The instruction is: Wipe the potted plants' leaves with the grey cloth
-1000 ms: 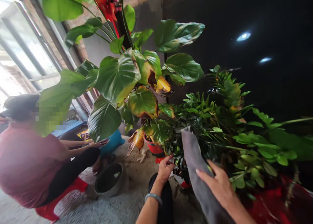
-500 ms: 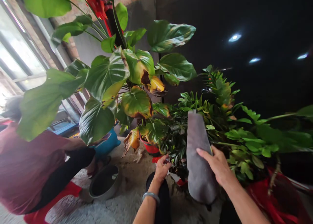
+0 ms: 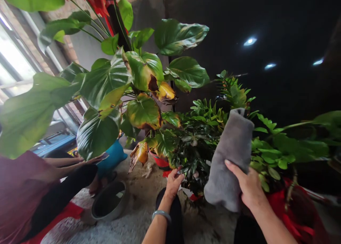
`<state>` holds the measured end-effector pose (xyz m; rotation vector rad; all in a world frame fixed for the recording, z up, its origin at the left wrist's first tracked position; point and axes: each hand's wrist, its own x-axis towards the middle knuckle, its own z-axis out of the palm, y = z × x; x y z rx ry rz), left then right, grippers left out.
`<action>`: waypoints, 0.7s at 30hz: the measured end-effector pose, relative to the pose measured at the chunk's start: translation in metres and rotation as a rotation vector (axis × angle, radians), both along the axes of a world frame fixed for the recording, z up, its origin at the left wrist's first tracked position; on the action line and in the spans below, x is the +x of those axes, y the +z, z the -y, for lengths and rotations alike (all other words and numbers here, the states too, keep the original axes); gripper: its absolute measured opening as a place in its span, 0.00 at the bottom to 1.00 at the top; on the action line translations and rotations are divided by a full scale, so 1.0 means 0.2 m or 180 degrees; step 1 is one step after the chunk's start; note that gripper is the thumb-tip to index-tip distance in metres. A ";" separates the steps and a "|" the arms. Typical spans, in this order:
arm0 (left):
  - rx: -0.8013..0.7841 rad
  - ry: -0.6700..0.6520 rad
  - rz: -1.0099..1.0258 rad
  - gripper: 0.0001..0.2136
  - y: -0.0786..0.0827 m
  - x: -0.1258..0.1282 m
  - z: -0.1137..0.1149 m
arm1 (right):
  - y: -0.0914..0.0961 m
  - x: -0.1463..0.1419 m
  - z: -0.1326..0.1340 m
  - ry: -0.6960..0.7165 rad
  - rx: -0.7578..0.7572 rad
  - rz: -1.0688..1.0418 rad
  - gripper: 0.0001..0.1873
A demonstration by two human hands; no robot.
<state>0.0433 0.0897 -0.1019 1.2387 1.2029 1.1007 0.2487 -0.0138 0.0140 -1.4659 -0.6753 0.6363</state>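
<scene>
In my right hand is a long piece of grey plush fabric, pouch-like in shape, held upright with its top leaning to the right. My thumb lies across its front; the fingers are hidden behind it. My left hand is at the edge of a dark-leaved plant, fingers loosely bent and apart, holding nothing I can see. Whether its fingertips touch the leaves, I cannot tell. A grey bangle circles my left wrist.
A tall large-leaved plant with yellowed, browned leaves stands in a red pot. A grey basin rests on the floor to the left. Beyond it sits another person by a blue object. Red wrapping is at right.
The grey plush piece has swung so that its top tilts right and its broad side faces me more. My left hand has barely moved. The view has shifted slightly right.
</scene>
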 end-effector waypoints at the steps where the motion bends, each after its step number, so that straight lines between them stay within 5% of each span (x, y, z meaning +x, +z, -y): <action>1: -0.0031 -0.0001 0.0029 0.17 0.01 0.01 0.01 | -0.03 -0.01 0.00 0.0163 -0.0163 -0.0405 0.17; 4: -0.0173 0.0061 0.0233 0.22 0.04 0.02 0.01 | -0.19 -0.09 0.10 0.0477 -0.0810 -0.1209 0.21; 7: -0.0273 0.0155 0.0422 0.25 0.04 0.02 0.00 | -0.31 -0.16 0.26 0.0540 -0.1188 -0.0885 0.20; 11: -0.0326 0.0191 0.0493 0.24 0.04 0.03 -0.01 | -0.20 -0.11 0.29 0.0513 -0.0891 -0.0504 0.20; 16: -0.0382 0.0233 0.0606 0.27 0.06 0.04 0.01 | 0.04 -0.01 -0.01 -0.0098 -0.0046 -0.0800 0.20; 18: -0.0397 0.0192 0.0546 0.25 0.07 0.05 0.01 | 0.02 -0.04 -0.08 0.0173 -0.0060 -0.0866 0.20; 21: -0.0390 0.0196 0.0499 0.23 0.07 0.04 0.01 | -0.16 -0.14 -0.01 0.0674 -0.0544 -0.0556 0.19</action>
